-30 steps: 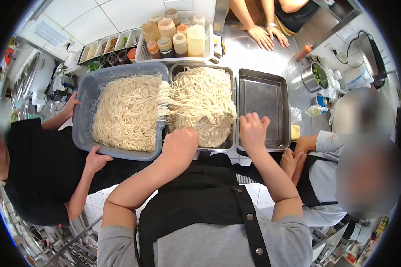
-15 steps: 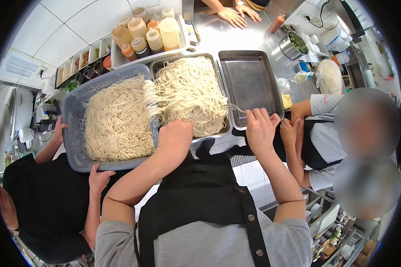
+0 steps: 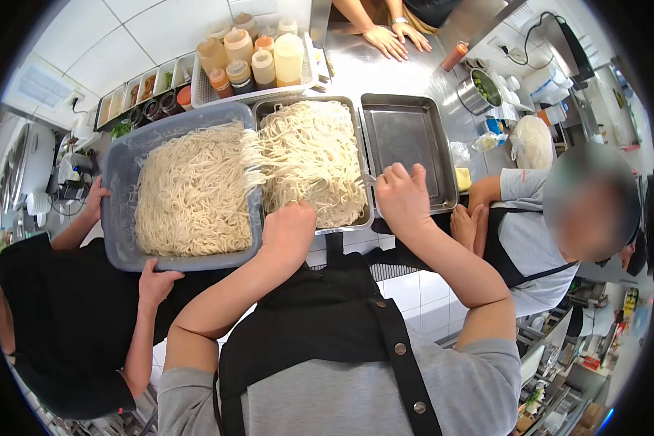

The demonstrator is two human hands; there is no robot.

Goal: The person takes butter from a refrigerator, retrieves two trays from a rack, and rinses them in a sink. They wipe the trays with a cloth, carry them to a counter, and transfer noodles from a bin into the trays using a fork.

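Note:
A metal tray (image 3: pixel 260 110) heaped with pale noodles (image 3: pixel 309 156) lies in front of me. My left hand (image 3: pixel 289 229) is closed at the tray's near left edge; what its fingers grip is hidden. My right hand (image 3: pixel 402 195) is wrapped round a fork (image 3: pixel 368 179), whose tines touch the noodles at the tray's right side. On the left, a co-worker's two hands hold a grey-blue tub (image 3: pixel 116 240) full of noodles (image 3: pixel 192 192). Some noodles hang across the tub's right rim into the metal tray.
An empty metal tray (image 3: pixel 407 131) is at the right. Sauce bottles (image 3: pixel 263 67) stand in a white basket (image 3: pixel 309 69) behind. A pot (image 3: pixel 479 90) and a plastic bag (image 3: pixel 532 142) are farther right. Other people stand at the right and across the counter (image 3: pixel 349 58).
My right hand has moved left and slightly up with the fork, nearer the noodle tray. The people at the right have shifted. The whole view has also shifted slightly.

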